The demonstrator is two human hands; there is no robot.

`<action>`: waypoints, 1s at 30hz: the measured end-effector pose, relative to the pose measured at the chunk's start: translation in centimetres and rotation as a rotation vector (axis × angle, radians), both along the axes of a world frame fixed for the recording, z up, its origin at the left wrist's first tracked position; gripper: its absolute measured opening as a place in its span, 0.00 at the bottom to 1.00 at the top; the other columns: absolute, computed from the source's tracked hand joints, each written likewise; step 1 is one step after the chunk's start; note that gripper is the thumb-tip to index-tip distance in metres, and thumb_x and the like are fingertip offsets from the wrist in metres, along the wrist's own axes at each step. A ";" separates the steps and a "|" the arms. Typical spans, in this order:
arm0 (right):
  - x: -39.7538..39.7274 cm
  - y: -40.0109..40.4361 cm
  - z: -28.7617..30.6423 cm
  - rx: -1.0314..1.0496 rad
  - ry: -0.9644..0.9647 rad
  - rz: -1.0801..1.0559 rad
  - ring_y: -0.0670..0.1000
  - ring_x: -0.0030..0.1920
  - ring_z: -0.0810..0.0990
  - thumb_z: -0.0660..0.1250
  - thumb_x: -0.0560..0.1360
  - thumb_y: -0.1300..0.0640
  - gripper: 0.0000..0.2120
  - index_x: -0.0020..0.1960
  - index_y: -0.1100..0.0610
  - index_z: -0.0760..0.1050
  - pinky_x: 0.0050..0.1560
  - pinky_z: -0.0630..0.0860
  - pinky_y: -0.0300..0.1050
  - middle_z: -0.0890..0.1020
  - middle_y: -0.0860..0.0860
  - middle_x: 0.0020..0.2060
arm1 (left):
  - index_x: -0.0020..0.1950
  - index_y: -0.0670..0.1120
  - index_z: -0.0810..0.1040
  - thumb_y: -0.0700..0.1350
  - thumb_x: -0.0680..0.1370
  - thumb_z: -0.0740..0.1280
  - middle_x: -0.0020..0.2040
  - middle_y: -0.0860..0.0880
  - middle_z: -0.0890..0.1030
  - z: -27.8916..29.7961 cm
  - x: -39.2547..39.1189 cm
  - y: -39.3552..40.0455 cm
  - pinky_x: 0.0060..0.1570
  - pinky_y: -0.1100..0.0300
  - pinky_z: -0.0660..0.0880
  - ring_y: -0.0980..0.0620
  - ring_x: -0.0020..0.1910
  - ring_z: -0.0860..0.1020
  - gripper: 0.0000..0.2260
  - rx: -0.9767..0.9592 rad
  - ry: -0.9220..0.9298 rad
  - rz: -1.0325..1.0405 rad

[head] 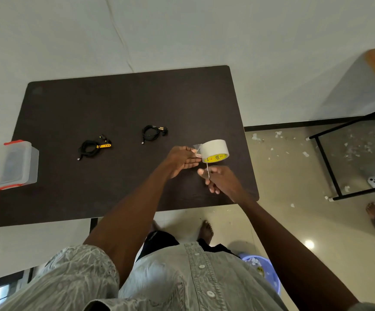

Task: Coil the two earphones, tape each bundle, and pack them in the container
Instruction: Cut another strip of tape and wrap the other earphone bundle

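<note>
Our dark table and its load

We see the dark table point(69, 187) bearing a clear container point(18, 163) with red clips at its left edge, a yellow-tagged earphone coil point(92, 148) left of centre, and a black earphone coil point(151, 133) at centre.

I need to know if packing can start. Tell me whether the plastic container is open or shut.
Shut. The container at the table's left edge has its clear lid on, with both red clips against its ends. Neither hand touches it.

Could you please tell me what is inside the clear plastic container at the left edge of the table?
Nothing shows through the container: its lid is on, and both coiled earphones lie outside on the table. The cloudy walls could hide something small.
</note>
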State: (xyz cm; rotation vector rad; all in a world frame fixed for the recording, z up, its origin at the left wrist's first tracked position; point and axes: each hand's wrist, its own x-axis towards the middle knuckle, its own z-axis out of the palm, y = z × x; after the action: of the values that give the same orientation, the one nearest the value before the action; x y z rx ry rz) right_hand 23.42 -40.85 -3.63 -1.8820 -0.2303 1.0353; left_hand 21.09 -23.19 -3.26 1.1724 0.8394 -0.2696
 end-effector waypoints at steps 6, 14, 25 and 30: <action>-0.4 1.0 -1.7 0.147 0.225 -0.014 0.50 0.28 0.74 0.69 0.74 0.41 0.26 0.52 0.65 0.80 0.27 0.67 0.41 0.78 0.54 0.33 | 0.54 0.38 0.75 0.34 0.78 0.64 0.49 0.38 0.82 0.1 0.1 0.2 0.50 0.53 0.80 0.44 0.49 0.83 0.06 0.011 0.013 0.006; -0.4 1.3 -3.0 0.282 0.308 -0.074 0.50 0.29 0.74 0.69 0.70 0.39 0.29 0.55 0.65 0.80 0.28 0.67 0.41 0.78 0.54 0.34 | 0.54 0.37 0.76 0.34 0.79 0.62 0.51 0.36 0.82 0.1 0.3 0.1 0.55 0.50 0.79 0.42 0.52 0.82 0.06 0.002 0.049 0.031; 0.4 2.1 -2.9 0.344 0.279 -0.109 0.49 0.27 0.73 0.69 0.73 0.44 0.20 0.51 0.62 0.80 0.25 0.66 0.39 0.76 0.54 0.33 | 0.60 0.34 0.76 0.34 0.77 0.62 0.51 0.36 0.83 0.6 0.6 -0.1 0.48 0.54 0.81 0.42 0.51 0.83 0.12 0.002 0.073 0.058; 0.5 2.3 -3.2 0.353 0.253 -0.100 0.49 0.25 0.71 0.69 0.73 0.46 0.17 0.49 0.61 0.80 0.23 0.64 0.38 0.76 0.54 0.31 | 0.60 0.33 0.75 0.33 0.77 0.62 0.52 0.35 0.82 0.8 0.6 -0.2 0.50 0.52 0.80 0.41 0.52 0.82 0.12 -0.004 0.068 0.048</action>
State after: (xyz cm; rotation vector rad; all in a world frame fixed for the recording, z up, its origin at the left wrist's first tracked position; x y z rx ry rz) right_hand 23.96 -38.56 -6.81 -1.4181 -0.1570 1.0749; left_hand 21.67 -23.37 -2.42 1.1431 0.9253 -0.2726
